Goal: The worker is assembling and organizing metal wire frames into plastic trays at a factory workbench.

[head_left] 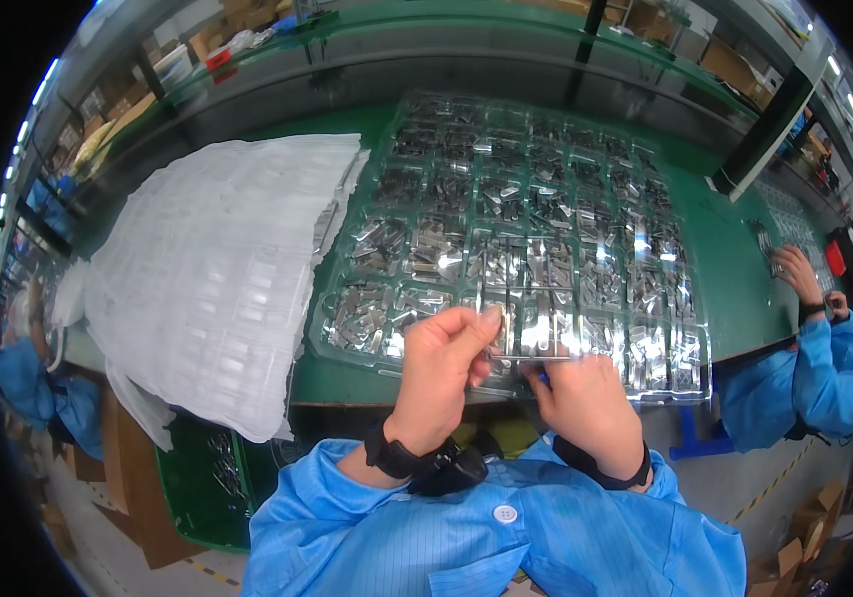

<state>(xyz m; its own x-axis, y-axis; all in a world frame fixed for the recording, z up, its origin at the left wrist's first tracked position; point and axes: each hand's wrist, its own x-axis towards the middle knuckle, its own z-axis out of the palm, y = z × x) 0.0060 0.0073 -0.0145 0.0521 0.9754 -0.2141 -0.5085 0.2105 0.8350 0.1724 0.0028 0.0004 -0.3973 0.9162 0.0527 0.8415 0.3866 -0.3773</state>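
Note:
My left hand is closed in a pinch on the left side of a thin metal frame, which has slim bars and an open middle. At the frame's lower right corner, my right hand is closed too, its fingertips partly hidden beneath. Both hands hold the frame above the near edge of a clear plastic compartment tray. Small flat shiny metal parts fill the tray's compartments. Glare and the parts behind make the frame's outline hard to follow.
White sheet material covers a stack at the left on the green table. A green bin with metal parts stands below. A dark post rises at the right, near a co-worker's hand. Another person in blue is at far left.

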